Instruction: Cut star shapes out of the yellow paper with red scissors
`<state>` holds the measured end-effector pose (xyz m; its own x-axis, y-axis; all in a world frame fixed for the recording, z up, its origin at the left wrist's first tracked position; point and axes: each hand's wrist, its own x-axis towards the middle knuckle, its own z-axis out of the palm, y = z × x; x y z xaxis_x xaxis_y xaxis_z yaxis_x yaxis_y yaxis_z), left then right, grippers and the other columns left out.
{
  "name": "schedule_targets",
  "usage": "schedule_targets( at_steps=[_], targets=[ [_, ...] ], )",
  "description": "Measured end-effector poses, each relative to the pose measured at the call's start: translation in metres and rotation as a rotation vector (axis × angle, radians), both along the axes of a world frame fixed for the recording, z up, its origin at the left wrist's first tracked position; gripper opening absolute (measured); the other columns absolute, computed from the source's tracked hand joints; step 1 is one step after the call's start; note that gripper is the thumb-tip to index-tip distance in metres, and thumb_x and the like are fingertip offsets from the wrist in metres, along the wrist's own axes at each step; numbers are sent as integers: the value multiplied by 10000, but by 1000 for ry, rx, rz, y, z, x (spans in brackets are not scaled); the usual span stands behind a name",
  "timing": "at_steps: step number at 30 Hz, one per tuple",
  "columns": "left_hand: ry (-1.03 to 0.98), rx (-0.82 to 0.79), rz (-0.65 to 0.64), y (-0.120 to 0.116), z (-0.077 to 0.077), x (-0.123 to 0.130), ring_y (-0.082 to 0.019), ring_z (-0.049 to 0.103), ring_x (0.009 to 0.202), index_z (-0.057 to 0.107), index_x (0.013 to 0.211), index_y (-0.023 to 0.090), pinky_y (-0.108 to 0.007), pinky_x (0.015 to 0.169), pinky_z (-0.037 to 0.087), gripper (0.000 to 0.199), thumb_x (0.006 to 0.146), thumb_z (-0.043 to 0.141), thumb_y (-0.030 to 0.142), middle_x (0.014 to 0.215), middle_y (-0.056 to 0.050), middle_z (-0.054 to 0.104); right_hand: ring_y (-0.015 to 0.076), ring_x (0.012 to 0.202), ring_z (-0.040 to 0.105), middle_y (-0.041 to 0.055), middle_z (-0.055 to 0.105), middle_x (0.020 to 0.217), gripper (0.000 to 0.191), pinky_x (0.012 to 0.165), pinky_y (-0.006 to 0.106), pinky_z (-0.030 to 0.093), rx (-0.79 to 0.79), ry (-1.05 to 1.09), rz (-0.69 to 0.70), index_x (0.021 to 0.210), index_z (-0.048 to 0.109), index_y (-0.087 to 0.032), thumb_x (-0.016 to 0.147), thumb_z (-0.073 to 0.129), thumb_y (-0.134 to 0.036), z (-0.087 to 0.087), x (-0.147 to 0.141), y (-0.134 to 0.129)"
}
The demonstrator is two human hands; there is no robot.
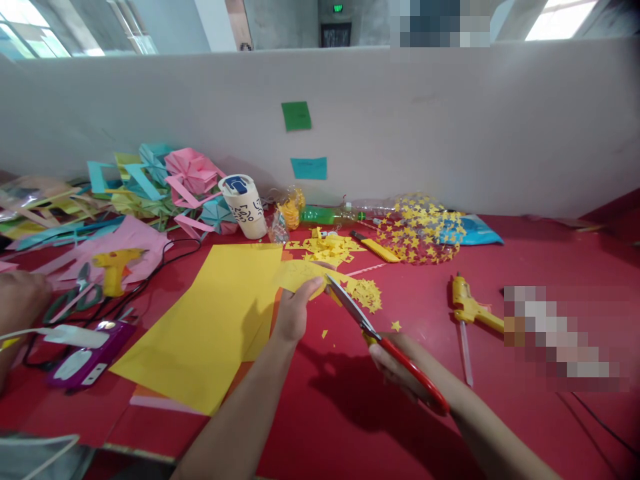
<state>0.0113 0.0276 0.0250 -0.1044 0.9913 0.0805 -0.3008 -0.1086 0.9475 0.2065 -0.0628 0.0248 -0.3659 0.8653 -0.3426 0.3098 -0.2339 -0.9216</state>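
Note:
My left hand (pixel 295 310) pinches a piece of yellow paper (pixel 295 277), thumb on top. A pair of scissors (pixel 415 373) with red handles is gripped in my right hand (pixel 400 370). Their blades point up and left, with the tips at the right edge of the paper by my left thumb. Just beyond the blades lies a pile of small yellow paper stars (pixel 367 295). One single star (pixel 397 326) rests on the red table to the right. Large yellow sheets (pixel 215 313) spread out left of my left hand.
A yellow glue gun (pixel 465 303) lies on the right, another glue gun (pixel 115 267) on the left near a purple power strip (pixel 93 357). A white tumbler (pixel 245 207), a yellow cutter knife (pixel 377 248) and a bag of stars (pixel 420 230) stand behind. Another person's hand (pixel 23 300) is at far left.

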Motion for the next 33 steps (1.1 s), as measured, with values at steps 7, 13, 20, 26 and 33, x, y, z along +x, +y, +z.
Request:
schedule_targets(
  at_steps=[7, 13, 20, 26, 33],
  targets=[
    [55, -32, 143, -11, -8, 13, -249, 638, 1066, 723, 755, 219, -397, 1036, 421, 77, 712, 738, 281, 853, -32, 746, 45, 354, 318, -79, 396, 525, 550, 307, 154, 256, -37, 85, -65, 684, 432, -203, 863, 441, -723, -5, -5, -6],
    [114, 47, 93, -22, 9, 24, -234, 618, 1111, 714, 890, 245, -340, 1040, 419, 124, 767, 701, 257, 1018, -27, 730, 49, 354, 327, -92, 382, 523, 522, 312, 149, 302, -57, 168, -78, 727, 445, -203, 882, 437, -701, -17, -9, -10],
    [189, 88, 32, -23, 10, 21, -212, 629, 1064, 677, 968, 240, -314, 997, 436, 141, 845, 625, 286, 1046, -24, 719, 46, 364, 341, -89, 397, 525, 546, 329, 152, 286, -23, 187, -79, 726, 440, -199, 848, 468, -730, -13, -11, -9],
    [185, 76, 50, -22, 3, 19, -216, 632, 1061, 683, 944, 246, -315, 998, 437, 133, 830, 650, 307, 1030, -21, 725, 39, 325, 293, -95, 371, 470, 593, 293, 155, 239, -28, 145, -116, 661, 438, -202, 820, 436, -773, -6, -13, -7],
    [250, 47, 43, -25, 7, 20, -232, 606, 1140, 678, 1035, 222, -333, 1030, 423, 236, 852, 616, 358, 1105, -41, 714, 49, 306, 285, -103, 347, 432, 562, 281, 166, 251, -54, 97, -139, 646, 413, -222, 809, 440, -759, -2, -17, -6]
  ],
)
